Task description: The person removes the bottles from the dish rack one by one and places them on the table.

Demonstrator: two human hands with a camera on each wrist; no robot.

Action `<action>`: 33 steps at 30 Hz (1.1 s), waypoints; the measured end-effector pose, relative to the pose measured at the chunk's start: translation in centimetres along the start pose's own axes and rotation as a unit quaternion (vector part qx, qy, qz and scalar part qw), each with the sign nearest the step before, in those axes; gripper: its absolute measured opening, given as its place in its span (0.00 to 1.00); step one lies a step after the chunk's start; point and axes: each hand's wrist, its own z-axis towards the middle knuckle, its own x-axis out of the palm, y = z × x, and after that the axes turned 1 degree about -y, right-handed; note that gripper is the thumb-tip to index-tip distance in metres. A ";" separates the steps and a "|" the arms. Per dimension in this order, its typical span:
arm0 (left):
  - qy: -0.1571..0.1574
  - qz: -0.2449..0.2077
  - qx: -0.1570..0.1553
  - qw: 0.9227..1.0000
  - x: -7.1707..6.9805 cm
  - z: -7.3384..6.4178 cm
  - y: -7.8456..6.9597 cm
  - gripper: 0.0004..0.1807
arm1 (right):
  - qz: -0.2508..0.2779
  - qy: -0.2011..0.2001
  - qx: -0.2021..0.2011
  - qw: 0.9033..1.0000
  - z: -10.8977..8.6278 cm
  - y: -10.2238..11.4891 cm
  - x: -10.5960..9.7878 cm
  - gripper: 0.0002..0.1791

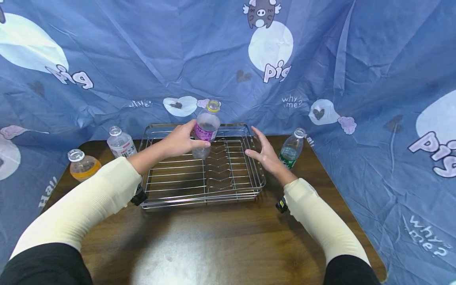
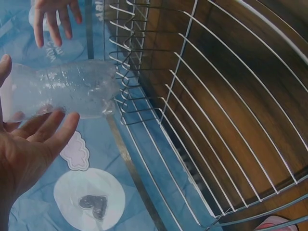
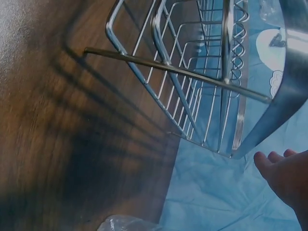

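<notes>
My left hand grips a clear plastic bottle with a purple label and a yellow ring at its neck. Its thumb crosses the front of the bottle, which tilts over the middle of a chrome wire dish rack. In the left wrist view the ridged base of the bottle points toward the rack's wavy wire divider. Beside the rack's right rim, my right hand has its thumb and fingers spread, holding nothing. A green-labelled bottle stands just to the right of that hand.
Left of the rack stand a bottle with an orange label and a clear one with a white label. Everything rests on a brown wooden table. A blue printed curtain hangs behind and at both sides.
</notes>
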 end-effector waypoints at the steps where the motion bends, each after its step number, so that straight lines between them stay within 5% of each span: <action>1: 0.000 0.000 0.000 1.000 0.0 0.0 0.0 0.39 | 0.003 0.003 0.000 1.000 0.0 0.1 0.1 0.47; 16: 0.005 -0.030 -0.010 0.999 0.7 -0.1 -0.4 0.40 | 0.011 0.022 -0.012 1.000 0.0 1.5 0.8 0.50; 23: 0.008 -0.049 -0.008 0.999 0.9 -0.2 -0.9 0.41 | 0.023 0.056 -0.020 0.998 -0.3 6.6 1.0 0.51; 30: 0.025 -0.112 -0.008 0.993 1.2 -0.2 -1.2 0.42 | 0.020 0.072 -0.032 0.997 0.4 5.0 2.0 0.70; 33: 0.041 -0.160 -0.011 0.986 1.3 -0.2 -1.5 0.40 | 0.018 0.072 -0.036 0.997 0.5 4.6 2.5 0.70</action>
